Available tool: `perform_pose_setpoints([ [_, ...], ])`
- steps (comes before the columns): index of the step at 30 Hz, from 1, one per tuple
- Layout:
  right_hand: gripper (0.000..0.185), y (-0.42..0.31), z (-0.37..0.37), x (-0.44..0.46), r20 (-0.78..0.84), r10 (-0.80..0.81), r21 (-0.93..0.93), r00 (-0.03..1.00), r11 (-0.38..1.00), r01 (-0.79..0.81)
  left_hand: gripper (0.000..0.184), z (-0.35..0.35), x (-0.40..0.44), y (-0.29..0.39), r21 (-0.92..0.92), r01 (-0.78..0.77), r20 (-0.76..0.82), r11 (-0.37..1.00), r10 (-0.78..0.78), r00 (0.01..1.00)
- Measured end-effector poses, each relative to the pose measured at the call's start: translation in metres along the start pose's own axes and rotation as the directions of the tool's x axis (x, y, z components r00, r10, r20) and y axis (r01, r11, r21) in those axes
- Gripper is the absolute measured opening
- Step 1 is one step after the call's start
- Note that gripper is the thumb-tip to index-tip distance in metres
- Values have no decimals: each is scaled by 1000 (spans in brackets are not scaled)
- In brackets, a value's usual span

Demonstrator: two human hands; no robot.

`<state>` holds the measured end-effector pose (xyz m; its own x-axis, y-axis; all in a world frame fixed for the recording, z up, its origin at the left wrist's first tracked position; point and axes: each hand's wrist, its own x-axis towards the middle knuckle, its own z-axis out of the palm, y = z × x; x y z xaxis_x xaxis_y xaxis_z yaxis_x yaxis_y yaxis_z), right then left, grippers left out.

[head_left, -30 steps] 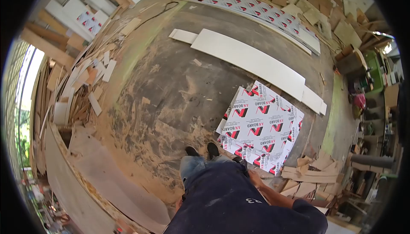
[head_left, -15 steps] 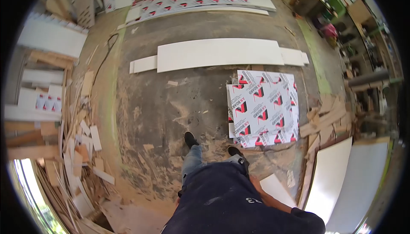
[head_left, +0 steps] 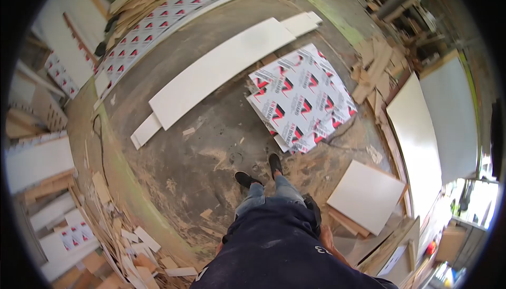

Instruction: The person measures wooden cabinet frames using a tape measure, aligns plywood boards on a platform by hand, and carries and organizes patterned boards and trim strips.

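My right hand (head_left: 326, 236) hangs beside my right hip, partly covered by my dark shirt; its fingers do not show clearly. Only a sliver of my left hand (head_left: 219, 247) appears at my left side, so its fingers are hidden. Neither hand is seen touching any board. In front of my feet and to the right lies a stack of printed boards (head_left: 304, 99) with red and black logos. A square white board (head_left: 366, 196) rests on wooden pieces to the right of my right hand.
Beyond my feet, a long white panel (head_left: 221, 73) lies across narrower boards on the dusty floor. Farther back is a long printed panel (head_left: 153, 28). Wood offcuts (head_left: 142, 257) pile up at the left. Tall white sheets (head_left: 416, 131) lean at the right.
My view and body have turned to the right, so the floor boards now slant. The square white board at the right has come more fully into sight. Both hands stay by my sides.
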<state>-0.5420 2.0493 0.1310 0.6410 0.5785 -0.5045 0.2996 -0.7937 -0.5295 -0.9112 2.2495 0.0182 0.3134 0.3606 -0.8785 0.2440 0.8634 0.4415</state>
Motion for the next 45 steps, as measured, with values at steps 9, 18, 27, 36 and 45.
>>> perform_pose_setpoints([
  [9, 41, 59, 32, 75, 368, 391, 872, 844, 171, -459, 42, 7, 91, 118, 192, 16, 214, 981, -58, 975],
  [18, 52, -21, -73, 268, 247, 96, 523, 964, 825, -216, 55, 226, 113, 310, 673, -317, 280, 669, 167, 945],
  [27, 44, 0, -104, 346, -149, 316, 596, 937, 785, -170, 46, 339, 156, 405, 503, -742, 677, 443, 331, 657],
  [36, 34, 138, 34, 521, -128, 722, 662, 680, 573, -484, 24, 431, 489, 432, 846, -367, 384, 388, 36, 923],
  [45, 34, 249, 177, 646, -130, 835, 619, 535, 490, -614, 43, 502, 791, 399, 846, -435, 492, -308, 138, 860],
])
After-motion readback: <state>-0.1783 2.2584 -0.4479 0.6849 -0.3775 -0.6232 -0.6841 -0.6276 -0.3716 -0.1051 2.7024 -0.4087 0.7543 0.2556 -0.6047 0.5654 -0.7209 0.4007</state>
